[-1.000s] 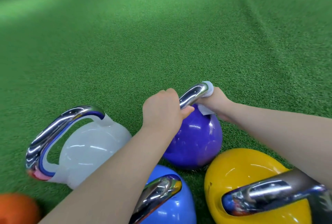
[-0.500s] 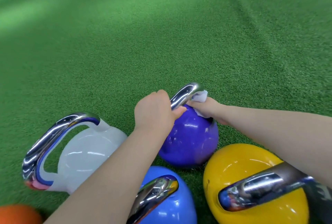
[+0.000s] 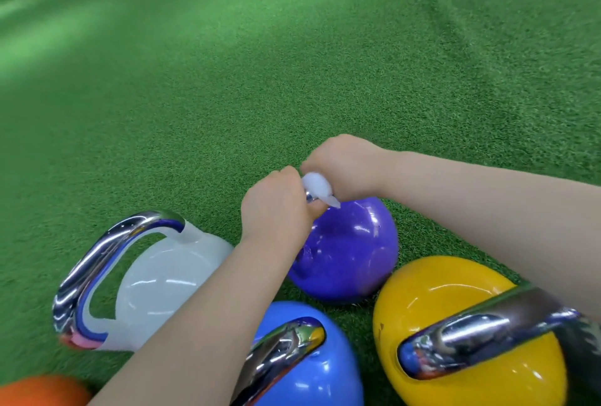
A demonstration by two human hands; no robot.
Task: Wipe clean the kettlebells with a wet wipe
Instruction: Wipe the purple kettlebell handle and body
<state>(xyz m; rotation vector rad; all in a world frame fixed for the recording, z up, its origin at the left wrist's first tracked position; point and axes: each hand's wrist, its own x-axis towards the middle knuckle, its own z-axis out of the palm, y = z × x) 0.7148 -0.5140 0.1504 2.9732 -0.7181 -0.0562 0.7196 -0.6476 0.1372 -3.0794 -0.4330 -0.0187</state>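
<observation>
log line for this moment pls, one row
step: wiping purple kettlebell handle | left hand: grips handle | right hand: holds wet wipe on handle | idle: white, blue, yellow kettlebells on turf

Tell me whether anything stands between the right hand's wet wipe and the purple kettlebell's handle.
Nothing visible does. The right hand already grips the wet wipe wrapped on the handle of the purple kettlebell. The left hand grips the same handle right beside it, covering the part that the wipe would reach next.
</observation>
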